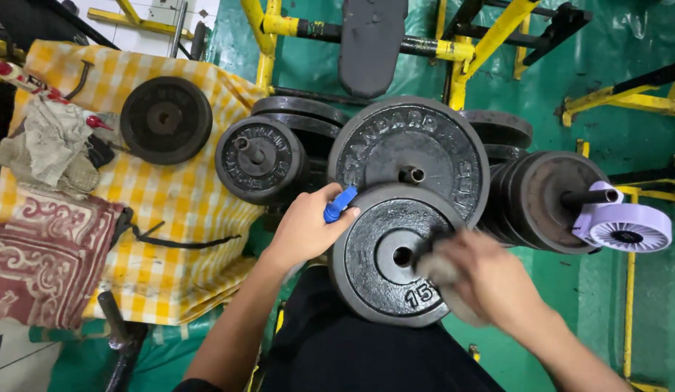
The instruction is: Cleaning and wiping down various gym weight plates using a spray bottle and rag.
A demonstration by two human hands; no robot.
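A person's left hand (305,229), fingers clamped on a blue bottle cap (339,205), steadies a black weight plate (395,254) resting upright on the lap, at six o'clock of one larger plate (410,156). The right hand (482,279), blurred, presses a grey rag (442,268) to its face. One plate (165,120) lies on the checked cloth (170,210) at ten o'clock.

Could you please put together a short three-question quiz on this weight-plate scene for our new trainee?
1. True or false: the right hand presses a cloth against the black weight plate.
2. What colour is the small object in the left hand?
3. The lone plate on the left lies on: A) checked cloth B) green floor.

Key: 1 true; 2 blue; 3 A.
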